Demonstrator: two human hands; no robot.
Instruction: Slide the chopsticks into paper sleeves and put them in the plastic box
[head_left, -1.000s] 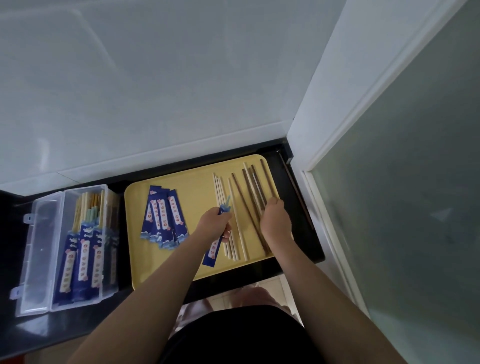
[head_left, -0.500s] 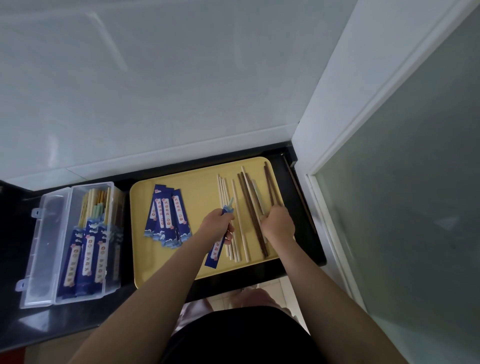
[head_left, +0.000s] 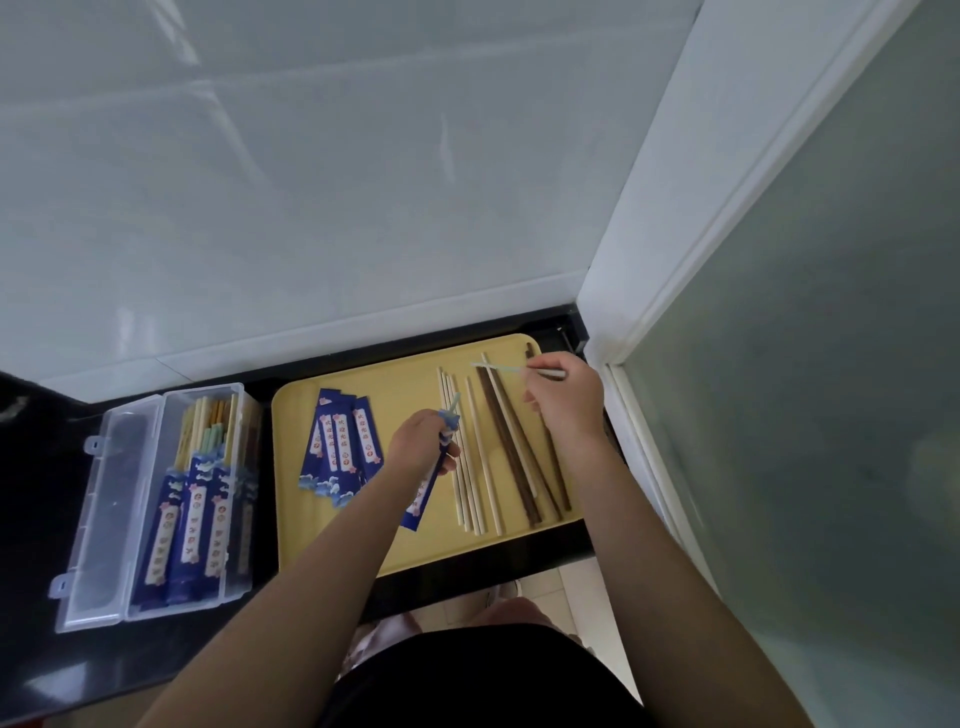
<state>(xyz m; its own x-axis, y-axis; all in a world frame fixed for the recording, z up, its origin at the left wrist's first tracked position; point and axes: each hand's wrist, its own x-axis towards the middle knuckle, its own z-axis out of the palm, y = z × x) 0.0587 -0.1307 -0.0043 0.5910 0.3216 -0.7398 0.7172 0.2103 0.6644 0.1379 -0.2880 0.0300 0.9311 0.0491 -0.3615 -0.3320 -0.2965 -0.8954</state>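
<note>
My left hand (head_left: 423, 441) grips a blue paper sleeve (head_left: 425, 493) with a pale blue chopstick tip poking out of its top, over the middle of the yellow tray (head_left: 400, 379). My right hand (head_left: 563, 400) is raised over the tray's far right corner and pinches a pale blue chopstick (head_left: 498, 367) that points left. Pale wooden chopsticks (head_left: 470, 467) and dark brown chopsticks (head_left: 511, 457) lie side by side on the tray's right half. A fan of empty blue sleeves (head_left: 340, 447) lies on its left half. The clear plastic box (head_left: 202, 499) at the left holds several sleeved chopsticks.
The box's open lid (head_left: 98, 509) lies flat to its left on the black counter (head_left: 36, 467). A white tiled wall (head_left: 311, 182) rises behind the tray. A white frame with a frosted glass panel (head_left: 805, 364) stands close on the right.
My right hand has lifted off the dark chopsticks and moved to the tray's far right corner, now pinching a pale blue chopstick. My left hand has stayed with its sleeve.
</note>
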